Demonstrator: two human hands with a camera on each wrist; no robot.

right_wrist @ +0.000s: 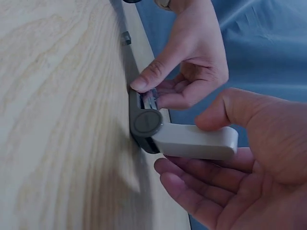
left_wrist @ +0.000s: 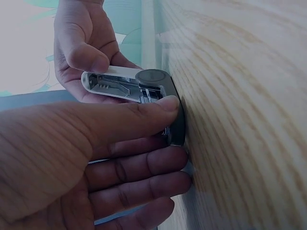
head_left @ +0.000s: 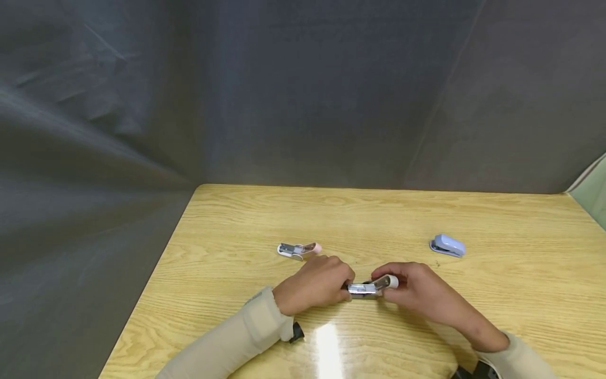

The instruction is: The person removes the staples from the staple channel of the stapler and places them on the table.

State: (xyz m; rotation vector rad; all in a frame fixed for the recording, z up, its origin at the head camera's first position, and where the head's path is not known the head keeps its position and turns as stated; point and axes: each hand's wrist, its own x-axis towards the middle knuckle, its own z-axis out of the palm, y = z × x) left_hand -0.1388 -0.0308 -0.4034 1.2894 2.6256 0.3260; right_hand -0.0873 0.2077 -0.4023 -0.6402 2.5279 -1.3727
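Observation:
A grey and white stapler (head_left: 363,289) stands opened wide, low over the table in front of me. My left hand (head_left: 314,285) pinches its dark grey base (left_wrist: 178,115) between thumb and fingers, near the end away from the hinge. On the other side, my right hand (head_left: 423,290) holds the white top arm (right_wrist: 192,140), thumb on one side and fingers on the other. In the left wrist view, the arm's metal inside with a spring shows. Part of the base is hidden behind the left thumb.
Beyond my left hand lies a pink and white stapler (head_left: 297,251), also opened. A closed lavender stapler (head_left: 448,245) is on the wooden table (head_left: 511,273) to the right. Dark cloth (head_left: 331,105) hangs behind the table and along its left side.

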